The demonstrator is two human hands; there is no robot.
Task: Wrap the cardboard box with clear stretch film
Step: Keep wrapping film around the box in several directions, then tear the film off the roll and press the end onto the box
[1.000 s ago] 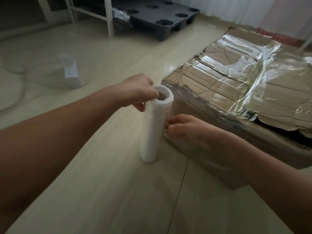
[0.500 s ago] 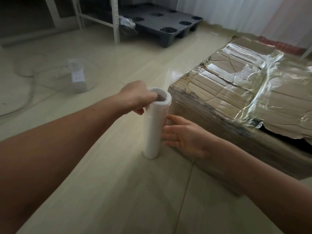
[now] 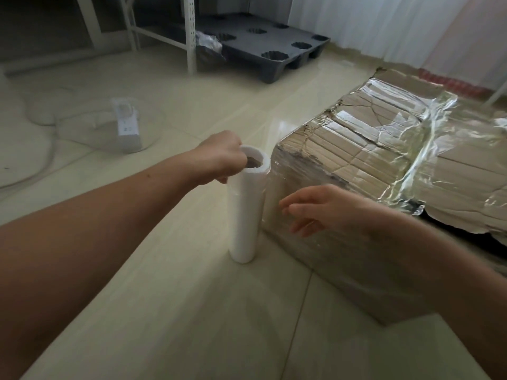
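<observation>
Left grip: your left hand [image 3: 222, 157] pinches the top rim of the stretch film roll [image 3: 245, 215], with fingers curled over the lip at the brown core.
Right grip: your right hand [image 3: 315, 209] is spread, its fingers loose and apart, holding nothing. It sits just right of the roll, in front of the box's near side. You cannot tell whether the fingertips touch the film there.
Roll: it stands upright on the tiled floor [image 3: 192, 311], just beside the near left corner of the cardboard box [image 3: 370, 149]. A short span of clear film appears to run from roll to corner.
Box: it rests on the floor to the right, with a creased and torn top.
Film on box: shiny wrinkled clear film [image 3: 428, 133] lies across the top and down the near side.
Floor, far left: a white power strip [image 3: 127, 124] with its cable.
Floor, back: a grey pallet [image 3: 274, 42] lies beside a white shelf upright [image 3: 190, 34].
</observation>
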